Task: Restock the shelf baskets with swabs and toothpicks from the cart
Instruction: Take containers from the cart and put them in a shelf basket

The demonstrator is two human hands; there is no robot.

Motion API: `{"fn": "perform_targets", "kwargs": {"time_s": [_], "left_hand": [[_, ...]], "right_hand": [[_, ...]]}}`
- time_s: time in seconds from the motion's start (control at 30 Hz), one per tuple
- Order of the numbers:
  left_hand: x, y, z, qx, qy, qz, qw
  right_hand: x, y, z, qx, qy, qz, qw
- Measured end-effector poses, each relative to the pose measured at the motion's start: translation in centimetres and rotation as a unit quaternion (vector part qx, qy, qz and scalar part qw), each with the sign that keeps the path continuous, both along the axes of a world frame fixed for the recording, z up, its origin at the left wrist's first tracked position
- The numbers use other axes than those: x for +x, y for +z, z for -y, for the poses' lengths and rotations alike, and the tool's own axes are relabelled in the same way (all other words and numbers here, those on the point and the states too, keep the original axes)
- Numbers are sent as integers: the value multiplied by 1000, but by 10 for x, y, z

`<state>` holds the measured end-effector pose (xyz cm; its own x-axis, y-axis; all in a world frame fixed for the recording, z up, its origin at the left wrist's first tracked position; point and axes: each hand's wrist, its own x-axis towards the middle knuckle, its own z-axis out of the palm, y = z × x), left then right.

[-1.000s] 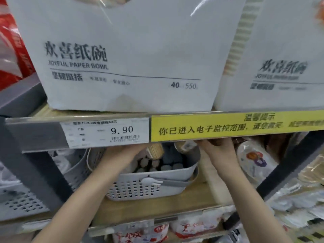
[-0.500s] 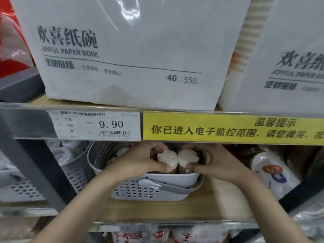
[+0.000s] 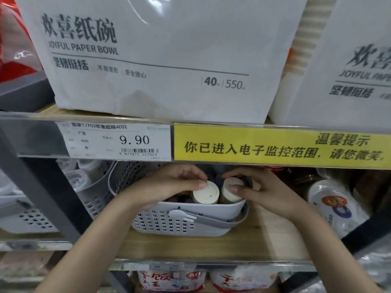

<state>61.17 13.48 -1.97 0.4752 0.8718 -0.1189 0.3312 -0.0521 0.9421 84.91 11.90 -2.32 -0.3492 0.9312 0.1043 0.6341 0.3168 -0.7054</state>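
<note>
My left hand (image 3: 169, 187) pinches one white-capped tube (image 3: 205, 194), my right hand (image 3: 264, 191) pinches its neighbour (image 3: 231, 190), both at the grey basket (image 3: 186, 220) on the shelf (image 3: 211, 246). Placing step, I judge; next, seat them upright and release.

Two white-capped tubes (image 3: 205, 195) in basket (image 3: 190, 224)

Both containers (image 3: 205, 194) lower in basket (image 3: 182, 220)

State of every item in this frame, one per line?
left hand: grip on left container
right hand: grip on right container
left container: upright in basket
right container: tilted in basket
basket: on shelf, handle folded down
</note>
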Motion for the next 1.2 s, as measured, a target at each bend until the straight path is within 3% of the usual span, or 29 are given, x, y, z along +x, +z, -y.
{"fn": "perform_targets", "kwargs": {"time_s": [0.27, 0.43, 0.6, 0.7, 0.87, 1.2], "left_hand": [[3, 1, -1, -6, 17, 2, 1000], [1, 2, 1, -6, -46, -60, 997], [8, 0, -1, 51, 27, -76, 995], [7, 0, -2, 41, 14, -101, 994], [6, 4, 2, 13, -43, -100, 994], [11, 9, 3, 35, -24, -125, 991]], "right_hand": [[2, -6, -4, 40, 5, 39, 998], [0, 1, -10, 65, 20, 121, 990], [-3, 3, -21, 108, -34, 152, 982], [-3, 3, -32, 78, -57, 157, 983], [-7, 5, -49, 34, 21, 162, 986], [1, 4, -53, 0, 37, 158, 987]]}}
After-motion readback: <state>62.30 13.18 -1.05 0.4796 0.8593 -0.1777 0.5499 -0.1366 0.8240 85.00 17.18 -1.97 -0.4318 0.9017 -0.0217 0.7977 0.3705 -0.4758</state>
